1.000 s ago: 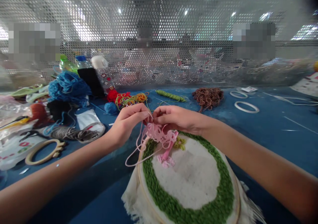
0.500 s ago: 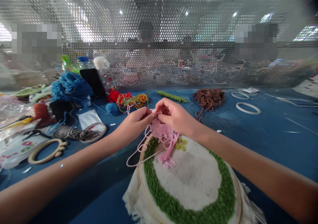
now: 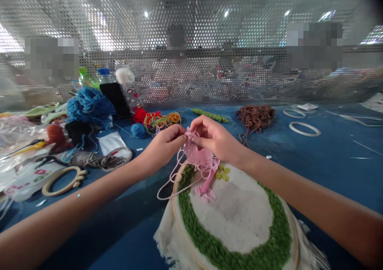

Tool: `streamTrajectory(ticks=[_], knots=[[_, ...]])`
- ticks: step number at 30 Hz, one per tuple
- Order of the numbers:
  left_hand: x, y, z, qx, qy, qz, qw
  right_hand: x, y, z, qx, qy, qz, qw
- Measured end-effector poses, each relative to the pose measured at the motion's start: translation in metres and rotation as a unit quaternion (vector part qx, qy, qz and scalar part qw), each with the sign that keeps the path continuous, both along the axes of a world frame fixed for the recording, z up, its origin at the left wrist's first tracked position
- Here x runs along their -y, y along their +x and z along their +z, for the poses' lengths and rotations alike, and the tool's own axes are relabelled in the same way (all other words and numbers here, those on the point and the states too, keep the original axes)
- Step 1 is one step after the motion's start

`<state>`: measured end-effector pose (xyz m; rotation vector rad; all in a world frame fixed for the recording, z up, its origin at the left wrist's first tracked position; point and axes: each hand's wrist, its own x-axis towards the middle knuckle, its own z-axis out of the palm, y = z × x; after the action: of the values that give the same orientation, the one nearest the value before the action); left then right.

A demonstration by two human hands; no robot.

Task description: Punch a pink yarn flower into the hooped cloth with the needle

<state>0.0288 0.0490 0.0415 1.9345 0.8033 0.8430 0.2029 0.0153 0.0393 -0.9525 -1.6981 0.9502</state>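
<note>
From the head camera, the left hand (image 3: 163, 152) and the right hand (image 3: 214, 138) meet in the middle, above a round wooden embroidery hoop (image 3: 176, 218). The fingers (image 3: 196, 129) of both hands are closed, pinching a messy bunch of pink yarn (image 3: 201, 158) between them. The bunch hangs from the fingertips and sits more under the right hand than the left. Its long way runs up and down, toward the hoop. A thin pink loop (image 3: 175, 182) trails down to the left.

In the hoop, cream cloth (image 3: 231, 218) has a ring of fluffy green yarn (image 3: 236, 258) and a pink stitched flower (image 3: 206, 190) on it. The hoop sits on the blue tabletop (image 3: 332, 154), close to the person. Balls of blue yarn (image 3: 89, 106) and brown yarn (image 3: 255, 118) lie farther off, well apart from the hands.

A second ago, the hands were a little lower. Now they and the pink bunch are a bit higher above the hoop.
</note>
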Motion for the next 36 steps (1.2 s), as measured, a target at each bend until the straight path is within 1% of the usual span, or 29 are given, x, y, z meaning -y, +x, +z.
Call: streamTrajectory(ticks=[2,5,6,7,9,11,14,17,19,21,22,24,26,28,30,32,34,36], knots=[[0.002,0.000,0.004,0.038,-0.037,-0.020,0.998,-0.004,0.007,0.003,-0.009,0.006,-0.019,1.000],[0.006,-0.002,0.012,0.079,-0.089,-0.055,0.991,-0.016,0.023,0.002,-0.013,0.006,-0.093,0.996],[0.007,-0.003,0.014,0.088,-0.104,-0.062,0.989,-0.020,0.028,0.001,-0.022,-0.009,-0.118,0.993],[0.007,-0.004,0.015,0.093,-0.117,-0.066,0.987,-0.023,0.031,0.000,-0.029,-0.028,-0.129,0.991],[0.004,-0.006,0.016,0.100,-0.137,-0.058,0.984,-0.026,0.035,-0.001,-0.044,-0.082,-0.119,0.988],[-0.004,-0.008,0.012,0.109,-0.143,-0.028,0.983,-0.025,0.034,-0.001,-0.059,-0.137,-0.081,0.986],[-0.018,-0.009,0.003,0.102,-0.135,0.032,0.985,-0.020,0.028,0.001,-0.094,-0.196,-0.038,0.975],[-0.024,-0.008,-0.006,0.058,-0.112,0.074,0.989,-0.015,0.023,0.003,-0.124,-0.217,-0.045,0.967],[-0.018,-0.006,-0.008,0.036,-0.047,0.110,0.992,-0.013,0.021,0.005,-0.136,-0.214,-0.061,0.965],[-0.007,-0.003,-0.007,0.010,0.040,0.121,0.992,-0.011,0.018,0.007,-0.141,-0.200,-0.077,0.967],[-0.001,-0.001,-0.006,-0.009,0.074,0.110,0.991,-0.009,0.016,0.008,-0.138,-0.187,-0.081,0.969],[0.010,0.001,-0.004,-0.049,0.109,0.074,0.990,-0.005,0.011,0.010,-0.118,-0.147,-0.079,0.979],[0.017,0.002,-0.003,-0.077,0.113,0.049,0.989,0.001,0.005,0.012,-0.089,-0.107,-0.065,0.988],[0.017,0.002,-0.002,-0.089,0.104,0.034,0.990,0.006,0.001,0.015,-0.074,-0.091,-0.041,0.992],[0.015,0.001,0.000,-0.092,0.087,0.011,0.992,0.008,0.001,0.017,-0.076,-0.096,-0.023,0.992],[0.011,-0.001,0.003,-0.091,0.066,-0.013,0.994,0.005,0.005,0.019,-0.085,-0.115,-0.022,0.989],[0.006,-0.004,0.005,-0.089,0.044,-0.026,0.995,-0.002,0.012,0.018,-0.085,-0.140,-0.043,0.986],[0.001,-0.006,0.006,-0.082,0.019,-0.026,0.996,-0.010,0.018,0.014,-0.073,-0.157,-0.071,0.982]])
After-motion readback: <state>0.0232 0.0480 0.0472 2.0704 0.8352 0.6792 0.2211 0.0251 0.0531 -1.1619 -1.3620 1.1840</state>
